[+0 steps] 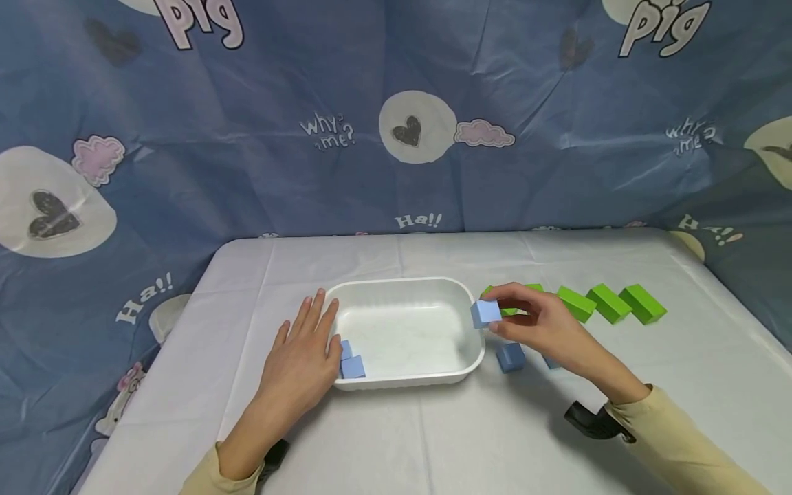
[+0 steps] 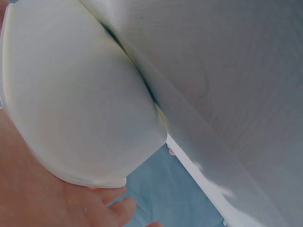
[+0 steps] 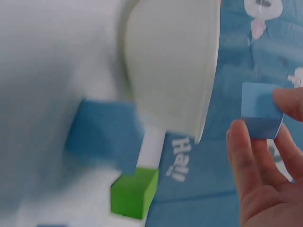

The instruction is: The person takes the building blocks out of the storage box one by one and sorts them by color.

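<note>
Between thumb and fingers my right hand [image 1: 553,335] pinches a light blue cube [image 1: 485,314], held up at the right rim of a white tray [image 1: 408,337]. The right wrist view shows the same cube [image 3: 259,101] at the fingertips, above the table. My left hand [image 1: 300,368] lies with straight fingers along the tray's left rim, and in the left wrist view its fingers [image 2: 120,210] show beside the tray's outer wall. Two blue cubes [image 1: 353,367] sit in the tray's near left corner, one partly hidden by the left hand.
Under the right hand, a blue cube [image 1: 510,357] stands on the white-covered table [image 1: 383,440]; another blue piece [image 1: 550,362] is mostly hidden by the hand. Several green blocks [image 1: 643,304] form a row at the back right. A printed blue cloth [image 1: 346,185] hangs behind the table.
</note>
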Demonstrator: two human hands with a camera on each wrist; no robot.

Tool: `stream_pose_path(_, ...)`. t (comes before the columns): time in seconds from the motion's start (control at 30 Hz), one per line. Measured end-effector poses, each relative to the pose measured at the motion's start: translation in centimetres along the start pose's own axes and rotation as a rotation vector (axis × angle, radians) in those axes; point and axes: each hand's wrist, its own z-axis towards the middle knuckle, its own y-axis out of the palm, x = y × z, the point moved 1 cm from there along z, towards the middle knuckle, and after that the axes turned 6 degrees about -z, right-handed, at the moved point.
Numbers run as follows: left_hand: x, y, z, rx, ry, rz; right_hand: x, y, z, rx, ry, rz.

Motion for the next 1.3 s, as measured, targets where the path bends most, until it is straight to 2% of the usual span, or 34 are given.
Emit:
stream_pose_path(0.57, 0.1, 0.0, -0.1, -0.003, -0.006, 0.008, 2.7, -6.0, -3.7, 0.132, -0.022, -0.221)
stream_pose_path(0.87, 0.0, 0.1, -0.2, -0.006, -0.008, 0.004, 3.7, -8.1, -5.3, 0.06, 0.001, -0.2)
stream_pose_path(1.3, 0.0, 0.2, -0.2, 0.006, 0.001, -0.007, 6.0, -10.8, -7.4, 0.012, 0.034, -0.408)
